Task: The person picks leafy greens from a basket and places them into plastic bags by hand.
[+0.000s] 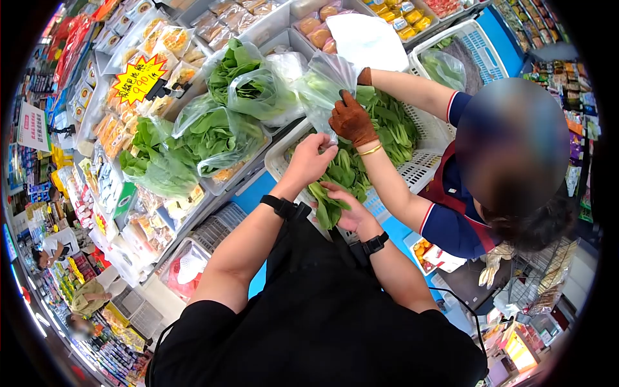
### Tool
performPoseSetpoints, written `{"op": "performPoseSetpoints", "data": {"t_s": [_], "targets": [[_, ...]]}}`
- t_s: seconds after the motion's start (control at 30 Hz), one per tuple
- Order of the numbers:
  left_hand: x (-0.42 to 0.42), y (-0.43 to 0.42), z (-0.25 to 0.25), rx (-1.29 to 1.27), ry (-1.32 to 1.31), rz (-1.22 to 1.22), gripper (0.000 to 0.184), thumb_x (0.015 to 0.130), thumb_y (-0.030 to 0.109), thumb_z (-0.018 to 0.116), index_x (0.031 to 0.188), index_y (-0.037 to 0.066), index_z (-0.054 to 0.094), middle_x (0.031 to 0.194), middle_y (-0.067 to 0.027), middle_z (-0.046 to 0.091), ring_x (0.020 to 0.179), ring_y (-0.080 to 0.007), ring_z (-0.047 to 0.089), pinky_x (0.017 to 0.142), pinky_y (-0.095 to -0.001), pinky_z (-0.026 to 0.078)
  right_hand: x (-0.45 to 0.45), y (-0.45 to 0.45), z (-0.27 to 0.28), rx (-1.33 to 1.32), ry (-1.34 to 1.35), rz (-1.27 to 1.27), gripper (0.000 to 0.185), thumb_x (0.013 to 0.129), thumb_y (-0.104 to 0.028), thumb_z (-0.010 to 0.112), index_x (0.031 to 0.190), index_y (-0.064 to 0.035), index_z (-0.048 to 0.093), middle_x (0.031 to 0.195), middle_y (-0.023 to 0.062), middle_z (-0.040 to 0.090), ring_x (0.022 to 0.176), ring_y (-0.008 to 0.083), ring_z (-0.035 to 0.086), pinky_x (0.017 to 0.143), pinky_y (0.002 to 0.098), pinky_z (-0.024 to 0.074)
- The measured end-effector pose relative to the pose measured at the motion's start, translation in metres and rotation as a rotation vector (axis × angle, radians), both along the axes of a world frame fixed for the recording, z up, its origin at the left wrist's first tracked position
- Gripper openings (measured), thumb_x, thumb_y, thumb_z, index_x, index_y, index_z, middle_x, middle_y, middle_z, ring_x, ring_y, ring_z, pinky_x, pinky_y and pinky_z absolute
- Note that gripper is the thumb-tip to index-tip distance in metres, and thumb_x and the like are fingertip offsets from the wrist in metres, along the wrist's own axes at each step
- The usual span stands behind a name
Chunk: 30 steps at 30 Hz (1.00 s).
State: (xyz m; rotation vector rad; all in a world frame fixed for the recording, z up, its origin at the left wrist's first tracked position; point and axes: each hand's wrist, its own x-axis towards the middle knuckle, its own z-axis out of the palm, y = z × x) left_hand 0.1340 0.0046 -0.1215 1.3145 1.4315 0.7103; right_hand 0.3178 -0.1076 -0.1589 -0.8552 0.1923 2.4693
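Note:
My left hand (pixel 308 161) has its fingers curled together at the lower corner of a clear plastic bag (pixel 322 97). Below it, my right hand (pixel 351 214) is closed around a small bunch of leafy greens (pixel 327 208), palm turned up, over the edge of a white basket (pixel 278 160). A co-worker's brown-gloved hand (pixel 353 121) grips the same bag from the other side. Loose leafy greens (pixel 393 129) fill the basket beneath our hands. Part of the co-worker's other gloved hand (pixel 365 76) shows behind the bag.
Bagged greens (pixel 209 132) lie on the display at left, beside packaged foods and a yellow price sign (pixel 138 79). Another white basket (pixel 474 35) stands at the upper right. A co-worker (pixel 464 174) leans in from the right, arms across the greens.

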Motion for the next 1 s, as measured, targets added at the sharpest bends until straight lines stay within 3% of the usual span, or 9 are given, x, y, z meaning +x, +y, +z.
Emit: {"op": "performPoseSetpoints", "data": {"t_s": [0.07,0.13,0.37,0.43,0.6,0.77,0.87,0.93,1.0], "targets": [[0.003,-0.001,0.003,-0.005,0.029,-0.006,0.032,0.100,0.025,0.076,0.117,-0.001,0.070,0.103,-0.0112,0.075,0.094,-0.0216,0.068,0.088,-0.0371,0.056,-0.001,0.002,0.007,0.008,-0.045,0.010,0.054,0.104,-0.011,0.065,0.154,-0.0144,0.046,0.147,0.0093,0.059,0.129,0.0356,0.067,0.095,0.0656,0.0608],[0.005,-0.002,0.004,-0.063,0.044,-0.011,0.034,0.099,0.026,0.076,0.116,-0.002,0.070,0.109,-0.0182,0.073,0.102,-0.0327,0.072,0.091,-0.0420,0.057,-0.003,0.004,0.009,0.018,-0.085,0.021,0.057,0.102,-0.006,0.063,0.155,-0.0135,0.044,0.148,0.0109,0.058,0.128,0.0362,0.068,0.096,0.0642,0.0615],[0.003,-0.009,-0.006,-0.085,-0.011,0.091,0.034,0.099,0.029,0.076,0.112,-0.002,0.070,0.103,-0.0182,0.074,0.095,-0.0312,0.072,0.087,-0.0411,0.056,-0.008,0.008,-0.013,0.017,-0.275,0.069,0.047,0.100,0.003,0.060,0.145,-0.0048,0.050,0.140,0.0166,0.058,0.120,0.0356,0.073,0.091,0.0518,0.0657],[0.000,-0.007,-0.005,-0.078,0.016,0.089,0.030,0.100,0.026,0.076,0.110,-0.002,0.070,0.095,-0.0103,0.075,0.088,-0.0198,0.067,0.085,-0.0359,0.055,-0.010,0.008,-0.017,-0.009,-0.296,0.063,0.044,0.100,0.003,0.060,0.142,-0.0037,0.051,0.136,0.0166,0.060,0.117,0.0348,0.074,0.089,0.0512,0.0659],[-0.006,-0.002,-0.009,-0.054,-0.033,0.096,0.026,0.101,0.024,0.076,0.109,0.000,0.071,0.096,-0.0065,0.075,0.087,-0.0147,0.066,0.083,-0.0325,0.055,-0.012,0.011,-0.020,-0.070,-0.307,0.009,0.036,0.103,-0.002,0.058,0.139,-0.0052,0.053,0.120,0.0170,0.067,0.108,0.0360,0.076,0.087,0.0517,0.0656],[-0.004,0.004,-0.011,-0.059,-0.087,0.092,0.023,0.102,0.022,0.075,0.108,0.000,0.071,0.096,-0.0036,0.075,0.086,-0.0113,0.065,0.082,-0.0307,0.054,-0.011,0.012,-0.017,-0.053,-0.309,0.057,0.041,0.107,-0.008,0.054,0.147,-0.0039,0.049,0.130,0.0211,0.069,0.112,0.0370,0.075,0.090,0.0510,0.0660],[-0.001,0.005,-0.010,-0.054,-0.090,0.101,0.026,0.101,0.024,0.077,0.106,0.000,0.071,0.093,-0.0041,0.074,0.084,-0.0125,0.065,0.081,-0.0315,0.055,-0.011,0.013,-0.019,-0.048,-0.300,0.062,0.044,0.107,-0.008,0.053,0.150,-0.0040,0.047,0.129,0.0205,0.069,0.110,0.0365,0.075,0.089,0.0503,0.0661],[-0.001,0.006,0.001,-0.088,-0.030,0.077,0.034,0.096,0.030,0.079,0.100,-0.003,0.070,0.095,-0.0172,0.075,0.086,-0.0268,0.072,0.082,-0.0393,0.057,-0.011,0.013,-0.020,-0.039,-0.304,0.061,0.045,0.107,-0.008,0.053,0.152,-0.0041,0.047,0.128,0.0198,0.069,0.108,0.0357,0.075,0.088,0.0491,0.0661],[-0.002,0.006,0.004,-0.081,0.057,0.059,0.036,0.095,0.032,0.080,0.096,-0.003,0.069,0.091,-0.0179,0.074,0.082,-0.0292,0.071,0.079,-0.0406,0.056,-0.011,0.014,-0.019,0.005,-0.314,0.035,0.046,0.107,-0.008,0.053,0.152,-0.0037,0.048,0.123,0.0180,0.068,0.105,0.0335,0.075,0.085,0.0461,0.0658]]}}
